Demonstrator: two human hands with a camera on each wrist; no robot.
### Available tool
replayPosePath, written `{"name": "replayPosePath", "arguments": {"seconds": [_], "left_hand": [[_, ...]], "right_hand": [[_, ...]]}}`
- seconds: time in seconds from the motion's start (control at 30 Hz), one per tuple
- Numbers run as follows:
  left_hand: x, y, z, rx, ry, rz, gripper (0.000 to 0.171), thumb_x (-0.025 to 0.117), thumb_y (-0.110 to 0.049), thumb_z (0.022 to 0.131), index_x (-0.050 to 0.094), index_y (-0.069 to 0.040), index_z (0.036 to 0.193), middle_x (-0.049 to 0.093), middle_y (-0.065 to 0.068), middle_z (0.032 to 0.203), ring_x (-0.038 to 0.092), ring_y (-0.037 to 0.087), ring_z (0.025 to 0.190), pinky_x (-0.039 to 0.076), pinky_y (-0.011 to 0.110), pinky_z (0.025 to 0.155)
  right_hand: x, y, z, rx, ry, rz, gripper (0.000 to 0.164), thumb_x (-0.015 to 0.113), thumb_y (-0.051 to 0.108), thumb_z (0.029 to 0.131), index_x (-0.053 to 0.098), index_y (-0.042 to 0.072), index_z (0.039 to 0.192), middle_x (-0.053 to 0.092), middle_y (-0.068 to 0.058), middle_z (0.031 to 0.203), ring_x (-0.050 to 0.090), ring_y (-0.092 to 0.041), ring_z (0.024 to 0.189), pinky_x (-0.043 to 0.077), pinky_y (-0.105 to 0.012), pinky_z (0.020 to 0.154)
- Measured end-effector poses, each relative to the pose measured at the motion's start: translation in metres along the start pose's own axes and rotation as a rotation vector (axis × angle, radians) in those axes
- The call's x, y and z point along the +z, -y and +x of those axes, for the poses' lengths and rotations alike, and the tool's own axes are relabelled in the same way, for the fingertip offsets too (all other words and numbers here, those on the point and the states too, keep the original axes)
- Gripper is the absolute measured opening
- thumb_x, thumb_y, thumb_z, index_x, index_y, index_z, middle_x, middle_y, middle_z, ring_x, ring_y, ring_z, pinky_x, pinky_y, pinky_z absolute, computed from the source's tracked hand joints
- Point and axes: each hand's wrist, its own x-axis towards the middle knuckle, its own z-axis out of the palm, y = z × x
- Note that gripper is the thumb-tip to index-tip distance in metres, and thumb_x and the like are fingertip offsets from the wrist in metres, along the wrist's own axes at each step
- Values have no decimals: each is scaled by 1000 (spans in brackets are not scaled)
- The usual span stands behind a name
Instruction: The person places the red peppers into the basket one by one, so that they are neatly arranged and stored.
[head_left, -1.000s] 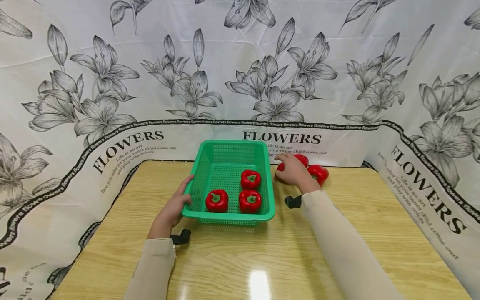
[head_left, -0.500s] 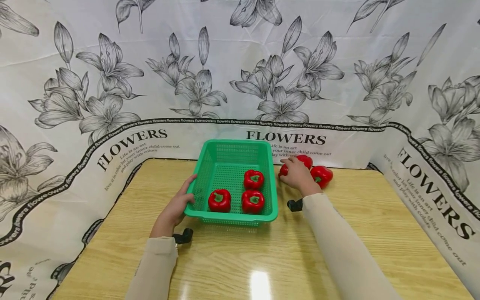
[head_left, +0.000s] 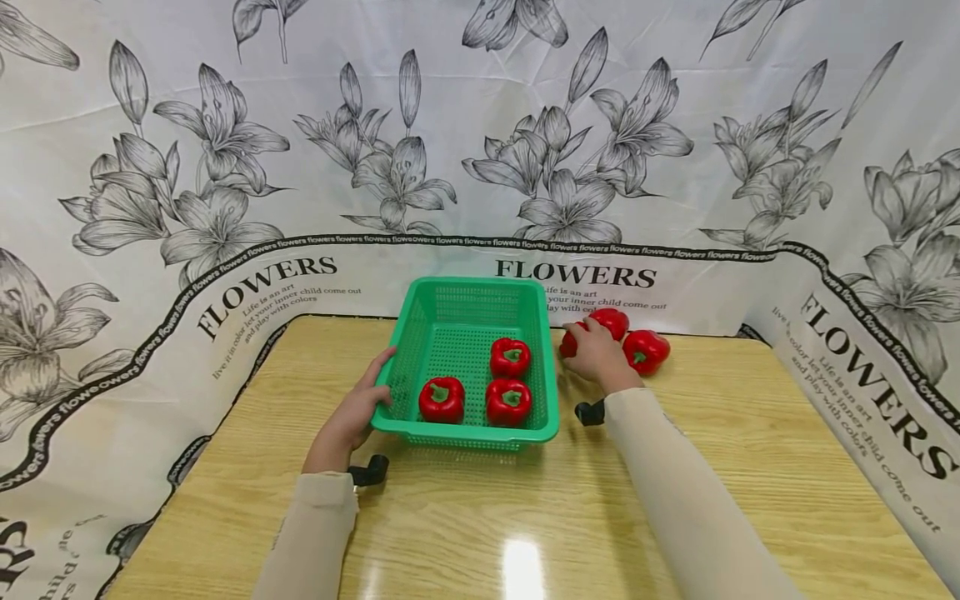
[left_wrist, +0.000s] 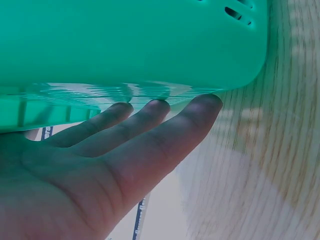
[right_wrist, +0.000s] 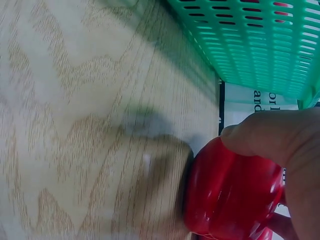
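My left hand (head_left: 350, 422) holds the left side of a green plastic basket (head_left: 551, 392), its thumb at the rim in the head view. In the left wrist view, several fingers (left_wrist: 150, 135) reach up against the basket wall beneath the rim. Three red bell peppers lie inside: one at the front left (head_left: 442, 402), two stacked one behind the other on the right. Right of the basket, my right hand (head_left: 595, 354) grips another red bell pepper (right_wrist: 230, 192), thumb on its near side and fingers behind, partly hidden. That pepper sits low at the wooden tabletop.
Two more red bell peppers, one behind (head_left: 611, 322) and one to the right (head_left: 646, 352), lie beside my right hand. A white curtain (head_left: 480, 167) with flower print hangs along the back and sides of the wooden table (head_left: 442, 525).
My right hand's raised fingers have come down and closed round the pepper beside the basket. My left hand stays at the basket's side. The head view has shifted slightly.
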Motion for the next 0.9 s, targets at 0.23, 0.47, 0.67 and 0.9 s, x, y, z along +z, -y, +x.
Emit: {"name": "replayPosePath", "arguments": {"seconds": [0.23, 0.47, 0.67, 0.9], "left_hand": [[2, -1, -1, 1, -4, 0, 93, 37, 5, 76, 13, -39, 154, 0, 10, 162, 16, 35, 140, 40, 36, 84], [4, -5, -3, -12, -12, -11, 94, 37, 6, 75, 15, -39, 154, 0, 8, 162, 15, 34, 141, 39, 36, 85], [7, -21, -13, -19, 5, -21, 94, 38, 7, 73, 12, -30, 156, -1, 13, 162, 14, 37, 141, 40, 37, 86], [11, -29, -19, -31, 5, -15, 94, 39, 6, 73, 12, -28, 157, -1, 12, 162, 12, 37, 143, 36, 43, 95]], "right_hand": [[3, -2, 1, 22, 7, -12, 71, 66, 30, 83, 38, 17, 148, 22, -27, 154, 28, -52, 136, 34, -70, 98], [4, -4, 2, 25, -21, -32, 64, 68, 28, 83, 43, 17, 141, 34, -27, 145, 38, -52, 127, 32, -70, 99], [4, -2, 2, 14, -39, -57, 55, 69, 27, 82, 47, 15, 132, 42, -25, 136, 44, -50, 117, 35, -69, 96], [5, 0, -1, 4, -79, -79, 41, 70, 22, 79, 49, 12, 113, 49, -21, 123, 52, -46, 103, 37, -68, 92]]}}
